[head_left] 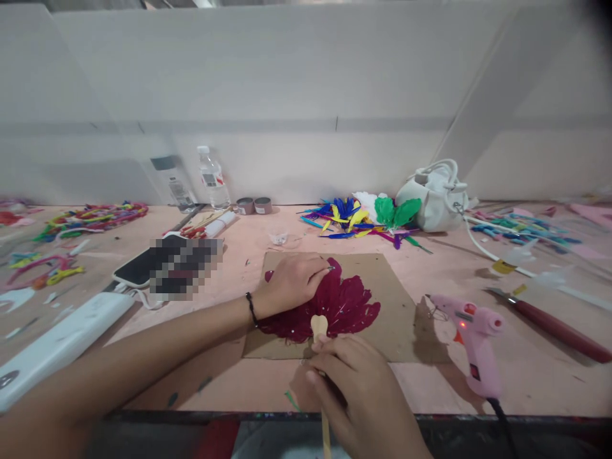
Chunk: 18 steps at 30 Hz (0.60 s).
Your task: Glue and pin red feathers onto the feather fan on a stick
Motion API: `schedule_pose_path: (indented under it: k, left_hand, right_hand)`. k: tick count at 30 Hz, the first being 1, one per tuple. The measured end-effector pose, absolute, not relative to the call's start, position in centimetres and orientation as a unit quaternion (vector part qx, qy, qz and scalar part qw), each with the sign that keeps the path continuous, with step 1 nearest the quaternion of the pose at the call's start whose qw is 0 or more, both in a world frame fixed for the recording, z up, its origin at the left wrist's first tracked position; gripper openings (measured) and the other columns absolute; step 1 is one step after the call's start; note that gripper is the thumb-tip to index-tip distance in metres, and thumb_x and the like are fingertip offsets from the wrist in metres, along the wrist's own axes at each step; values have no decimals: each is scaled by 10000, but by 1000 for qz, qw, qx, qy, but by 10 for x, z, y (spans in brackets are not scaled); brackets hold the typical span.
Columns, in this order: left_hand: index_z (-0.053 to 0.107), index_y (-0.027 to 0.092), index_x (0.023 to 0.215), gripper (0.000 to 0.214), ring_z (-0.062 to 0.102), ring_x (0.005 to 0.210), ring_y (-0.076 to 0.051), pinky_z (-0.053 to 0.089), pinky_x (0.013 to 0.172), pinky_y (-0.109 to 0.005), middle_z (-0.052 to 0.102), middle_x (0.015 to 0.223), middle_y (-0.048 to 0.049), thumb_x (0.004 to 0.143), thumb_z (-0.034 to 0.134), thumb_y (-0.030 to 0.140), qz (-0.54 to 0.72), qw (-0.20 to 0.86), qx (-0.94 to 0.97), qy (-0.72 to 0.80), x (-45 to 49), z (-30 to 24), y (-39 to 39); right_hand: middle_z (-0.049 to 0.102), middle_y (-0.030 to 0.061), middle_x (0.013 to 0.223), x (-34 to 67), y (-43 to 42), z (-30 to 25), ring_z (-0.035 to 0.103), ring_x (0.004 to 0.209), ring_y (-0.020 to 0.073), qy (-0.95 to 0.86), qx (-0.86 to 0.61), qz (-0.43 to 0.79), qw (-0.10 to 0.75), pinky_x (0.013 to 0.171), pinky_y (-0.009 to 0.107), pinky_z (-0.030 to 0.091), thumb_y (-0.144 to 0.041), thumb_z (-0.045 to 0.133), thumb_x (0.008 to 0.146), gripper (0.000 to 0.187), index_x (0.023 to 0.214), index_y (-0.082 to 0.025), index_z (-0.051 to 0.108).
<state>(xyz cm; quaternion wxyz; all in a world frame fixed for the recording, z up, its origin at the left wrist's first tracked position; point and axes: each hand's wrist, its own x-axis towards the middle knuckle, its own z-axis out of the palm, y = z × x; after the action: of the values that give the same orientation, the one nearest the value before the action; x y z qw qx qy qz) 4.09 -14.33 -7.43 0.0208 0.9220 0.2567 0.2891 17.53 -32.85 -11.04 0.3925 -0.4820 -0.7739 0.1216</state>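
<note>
A fan of dark red feathers [342, 303] lies on a brown cardboard sheet [387, 284] on the pink table. A wooden stick [319, 326] with a rounded end rests at the base of the fan. My left hand [291, 280] is curled, its fingers pinching the upper left feather and pressing it down. My right hand [349, 389] is closed around the stick's lower part near the table's front edge. The stick's end [326, 440] shows below that hand.
A pink glue gun [473, 338] stands right of the cardboard, its light on. A red-handled knife [549, 325] lies further right. Loose coloured feathers [363, 217], a white bag [437, 194], a water bottle [213, 178], a phone [138, 268] and a white power strip [62, 344] are around.
</note>
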Motion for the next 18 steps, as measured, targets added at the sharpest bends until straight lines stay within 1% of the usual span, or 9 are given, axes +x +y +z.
schedule_pose_path:
  k: [6,10,13,18]
  left_hand:
    - [751,168,997,223,661,871,-205,467,767,-323,751,948,-70,1034,537,219,241,11,941,237,37,-88,-140]
    - [749,156,986,250,661,868,-200,471,768,-318,737,937,-75,1045,513,214,217,2,948,233,36,-94,-140]
    - [747,157,981,246,660,889,-200,472,777,-310,733,940,-76,1046,516,216,217,4,946,241,36,-97,-140]
    - [748,158,988,249,653,881,-200,468,770,-317,726,934,-81,1047,515,221,222,-6,947,232,35,-99,-140]
  right_hand:
    - [728,59,1036,175,-327,-111,645,944,257,-777,-471,113,403,855,420,500,-118,558,985,171,999,-219,696]
    - [720,59,1006,174,-328,-109,642,939,263,-774,-479,110,399,853,426,503,-129,560,989,179,987,-229,709]
    - [711,57,974,175,-328,-108,639,928,267,-773,-481,109,399,856,441,502,-133,554,992,184,957,-224,710]
    - [705,57,974,175,-328,-109,636,938,263,-774,-482,113,395,870,445,503,-127,547,996,190,959,-217,710]
